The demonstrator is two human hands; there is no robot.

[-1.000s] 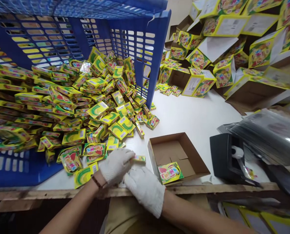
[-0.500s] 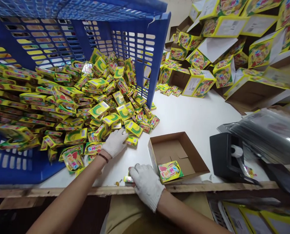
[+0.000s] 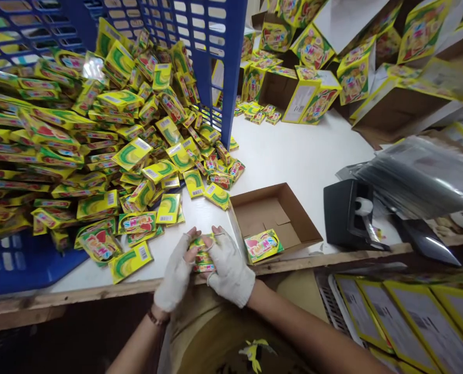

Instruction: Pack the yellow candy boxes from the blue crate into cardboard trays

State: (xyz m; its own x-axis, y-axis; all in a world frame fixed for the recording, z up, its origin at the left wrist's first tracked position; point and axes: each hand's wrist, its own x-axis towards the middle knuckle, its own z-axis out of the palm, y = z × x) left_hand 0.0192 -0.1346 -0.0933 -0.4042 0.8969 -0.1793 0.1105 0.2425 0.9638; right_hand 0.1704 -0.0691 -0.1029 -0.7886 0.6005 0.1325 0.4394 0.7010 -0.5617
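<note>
Both my hands wear white fingerless gloves and meet near the front edge of the white table. Between them is a small stack of candy packets (image 3: 204, 262), yellow, green and red. My left hand (image 3: 179, 268) grips the stack's left side, and my right hand (image 3: 229, 265) closes on its right side. Just right of my right hand sits a shallow open cardboard box (image 3: 294, 223) with one flat packet (image 3: 263, 245) in its near left corner. A big heap of like packets (image 3: 138, 156) spills toward my left hand.
A blue plastic crate (image 3: 235, 78) lies tipped at the left, packets pouring from it. Black tape dispenser (image 3: 342, 213) and a pile of clear plastic sleeves (image 3: 418, 176) are at right. Printed cartons (image 3: 313, 96) are stacked behind. More cartons (image 3: 414, 311) stand in a basket below the table.
My left hand has come from the heap to my right hand, and both now hold the packet stack. A few packets at the heap's near edge have shifted. The view has tilted downward.
</note>
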